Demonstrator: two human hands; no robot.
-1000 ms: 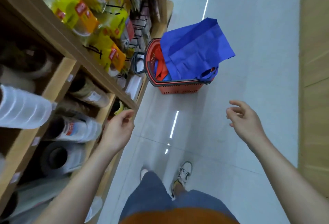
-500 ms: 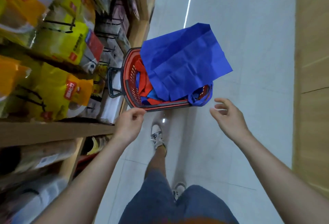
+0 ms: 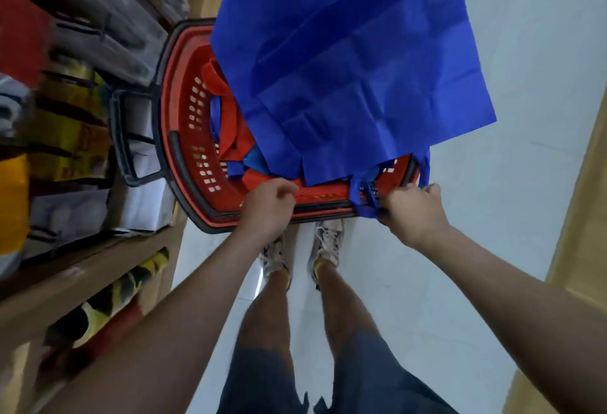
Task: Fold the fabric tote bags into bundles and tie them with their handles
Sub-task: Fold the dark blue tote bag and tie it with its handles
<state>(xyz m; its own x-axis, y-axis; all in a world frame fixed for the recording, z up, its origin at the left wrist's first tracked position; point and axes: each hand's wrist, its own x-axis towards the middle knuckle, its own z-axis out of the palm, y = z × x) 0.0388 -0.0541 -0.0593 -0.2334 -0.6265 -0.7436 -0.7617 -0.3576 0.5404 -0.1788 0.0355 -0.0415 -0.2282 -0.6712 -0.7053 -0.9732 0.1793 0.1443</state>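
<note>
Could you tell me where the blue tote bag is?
Head view, upper centre: the blue tote bag is draped over the red basket, right of the shelves, its handle in the right hand.

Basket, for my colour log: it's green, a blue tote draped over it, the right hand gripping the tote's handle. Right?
No, the basket is red, not green; the head view shows it. The tote and right hand are as stated.

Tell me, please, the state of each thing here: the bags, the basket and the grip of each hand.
Blue tote bag, unfolded, spread over the basket.
Blue handle, hanging over the near rim, held.
Red basket, on the floor, holding bags.
Red bags, crumpled inside the basket.
Right-hand grip, closed round the blue handle.
Left-hand grip, fingers curled at the near rim; whether it holds anything is unclear.
</note>
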